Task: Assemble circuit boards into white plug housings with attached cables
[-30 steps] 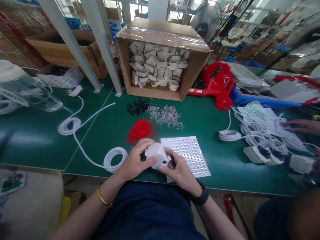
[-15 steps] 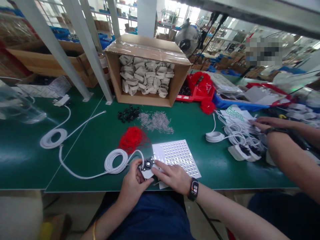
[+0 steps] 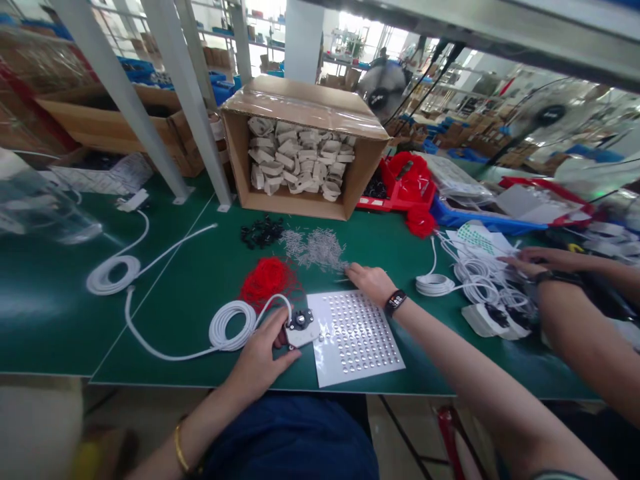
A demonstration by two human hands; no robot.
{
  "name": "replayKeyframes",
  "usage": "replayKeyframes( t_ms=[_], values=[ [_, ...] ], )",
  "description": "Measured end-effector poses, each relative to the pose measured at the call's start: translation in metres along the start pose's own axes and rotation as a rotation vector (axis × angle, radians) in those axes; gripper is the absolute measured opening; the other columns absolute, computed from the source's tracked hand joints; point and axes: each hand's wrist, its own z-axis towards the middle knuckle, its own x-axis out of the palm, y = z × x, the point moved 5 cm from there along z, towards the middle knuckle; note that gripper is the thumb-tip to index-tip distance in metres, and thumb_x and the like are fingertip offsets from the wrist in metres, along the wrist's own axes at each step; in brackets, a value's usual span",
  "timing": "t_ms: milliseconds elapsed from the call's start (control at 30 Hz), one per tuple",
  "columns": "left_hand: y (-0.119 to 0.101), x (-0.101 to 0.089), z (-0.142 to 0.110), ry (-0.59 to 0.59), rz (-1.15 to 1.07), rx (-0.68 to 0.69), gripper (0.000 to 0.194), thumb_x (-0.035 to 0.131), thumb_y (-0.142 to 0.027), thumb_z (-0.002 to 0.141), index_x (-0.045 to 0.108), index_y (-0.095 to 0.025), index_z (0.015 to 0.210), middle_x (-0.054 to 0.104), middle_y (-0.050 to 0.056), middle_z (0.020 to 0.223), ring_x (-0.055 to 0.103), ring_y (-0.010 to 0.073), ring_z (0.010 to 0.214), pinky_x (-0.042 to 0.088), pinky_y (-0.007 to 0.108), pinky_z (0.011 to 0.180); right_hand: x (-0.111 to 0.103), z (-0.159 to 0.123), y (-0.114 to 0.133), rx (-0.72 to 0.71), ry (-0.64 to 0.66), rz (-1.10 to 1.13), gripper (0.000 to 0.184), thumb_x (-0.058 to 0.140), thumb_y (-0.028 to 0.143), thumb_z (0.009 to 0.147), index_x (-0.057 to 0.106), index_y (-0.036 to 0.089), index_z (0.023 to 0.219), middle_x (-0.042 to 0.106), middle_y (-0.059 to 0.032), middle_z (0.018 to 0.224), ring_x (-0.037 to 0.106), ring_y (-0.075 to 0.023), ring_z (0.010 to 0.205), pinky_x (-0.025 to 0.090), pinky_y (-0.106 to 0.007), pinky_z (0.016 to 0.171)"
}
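Observation:
My left hand (image 3: 265,353) grips the side of a small white plastic housing (image 3: 303,331) with a black part screwed on top. A white cable (image 3: 233,325) runs from the housing into a coil at its left. My right hand (image 3: 371,285) reaches forward to the near right edge of a pile of small thin metal pins or screws (image 3: 323,248). Its fingertips are pressed together there; what they pinch is too small to make out. Under my right wrist lies a white sheet (image 3: 327,360) with rows of shiny round dots. Red thin wires (image 3: 267,280) lie behind the housing.
Small black parts (image 3: 261,231) lie left of the pins. Behind stands an open cardboard box (image 3: 295,205) of white housings. Another cable coil (image 3: 114,275) lies at left. A co-worker's hands (image 3: 530,263) are at right among white cables (image 3: 475,280).
My right hand has left the housing and moved forward and right to the pin pile. My left hand keeps the housing, now nearly flat beside the dotted sheet.

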Motion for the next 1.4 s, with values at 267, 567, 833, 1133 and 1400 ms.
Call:
replayKeyframes(
  t_ms=[267,567,833,1133,1400],
  values=[
    [-0.006,-0.026,-0.025,-0.278,-0.111,0.015,0.022,0.052,-0.024,0.087,0.061,-0.017,0.106,0.064,0.006,0.096,0.062,0.0135,0.077,0.051,0.026,0.071,-0.006,0.018,0.013,0.071,0.083,-0.013,0.024,0.034,0.005,0.089,0.057,0.01,0.096,0.06,-0.017,0.099,0.062,-0.0208,0.078,0.042,-0.028,0.063],
    [-0.056,-0.039,-0.01,-0.261,-0.238,0.118,0.022,0.057,-0.023,0.085,0.064,-0.021,0.106,0.064,0.003,0.087,0.061,0.0133,0.076,0.05,0.023,0.067,-0.072,-0.038,0.104,-0.023,-0.136,0.904,0.016,0.042,0.022,0.091,0.049,0.017,0.077,0.053,-0.0003,0.07,0.05,-0.0115,0.065,0.039,-0.021,0.058],
    [-0.064,-0.015,-0.011,-0.254,-0.627,0.067,0.012,0.064,-0.02,0.08,0.072,-0.022,0.09,0.063,0.004,0.087,0.061,0.0139,0.08,0.05,0.022,0.068,-0.047,-0.071,0.159,0.035,0.163,2.077,0.031,0.06,0.047,0.083,0.046,0.02,0.087,0.028,0.0121,0.054,0.016,-0.0015,0.036,0.014,-0.016,0.034],
    [-0.063,-0.018,-0.014,-0.321,-0.644,0.064,0.002,0.066,-0.016,0.076,0.067,-0.017,0.075,0.064,0.003,0.077,0.062,0.013,0.074,0.05,0.022,0.067,-0.04,-0.076,0.157,0.127,0.0,2.03,0.029,0.061,0.045,0.082,0.048,0.019,0.084,0.042,0.0088,0.061,0.023,-0.0007,0.037,0.017,-0.016,0.035],
    [0.012,-0.013,-0.014,-0.433,-0.464,-0.3,0.016,0.059,-0.029,0.081,0.058,-0.014,0.086,0.065,0.003,0.076,0.063,0.0139,0.069,0.051,0.024,0.062,-0.006,-0.045,0.077,0.39,-0.335,1.528,0.026,0.07,0.035,0.068,0.054,0.017,0.078,0.055,0.003,0.068,0.039,-0.0066,0.048,0.03,-0.021,0.045]
  ],
)
